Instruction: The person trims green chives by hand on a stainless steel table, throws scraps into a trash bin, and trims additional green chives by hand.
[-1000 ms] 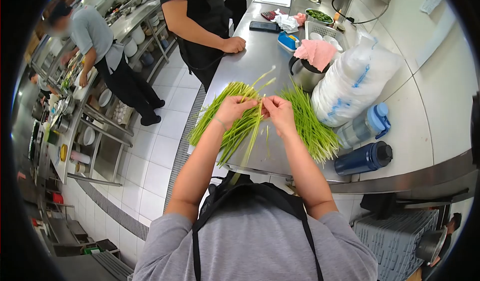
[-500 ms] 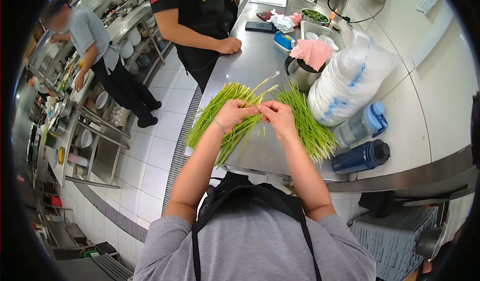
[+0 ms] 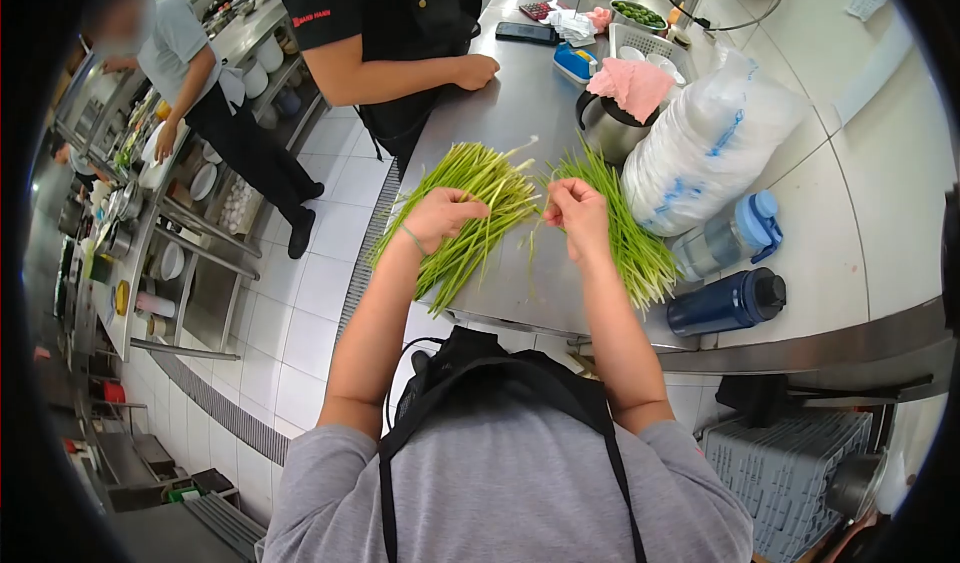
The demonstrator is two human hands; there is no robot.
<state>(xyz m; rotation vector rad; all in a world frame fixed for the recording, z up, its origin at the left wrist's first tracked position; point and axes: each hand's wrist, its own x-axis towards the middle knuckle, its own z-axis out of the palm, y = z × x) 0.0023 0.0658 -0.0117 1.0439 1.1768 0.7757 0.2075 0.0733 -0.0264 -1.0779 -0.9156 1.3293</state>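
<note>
Two piles of long thin green stalks, resembling garlic chives, lie on the steel table: a left pile (image 3: 480, 178) with pale ends and a right pile (image 3: 635, 238). My left hand (image 3: 437, 217) is over the left pile, thumb and forefinger pinched on a stalk whose full length is lost among the others. Between the piles, my right hand (image 3: 579, 213) is closed in a pinch at the right pile's edge. From its fingertips hangs a thin, pale strand (image 3: 534, 248), apparently a stalk peeling, blurred against the metal.
Beyond the right pile stand a steel jug (image 3: 606, 135) with a pink cloth (image 3: 630, 88), a bulky plastic bag (image 3: 700, 153) and two bottles, one dark blue (image 3: 725, 301). A person in black (image 3: 385, 53) rests a hand at the table's left edge. Another person (image 3: 190, 73) works farther left.
My hands, together at the fingertips before, have moved apart, left hand leftward and right hand rightward. The view has shifted slightly. The person in black leans nearer the table.
</note>
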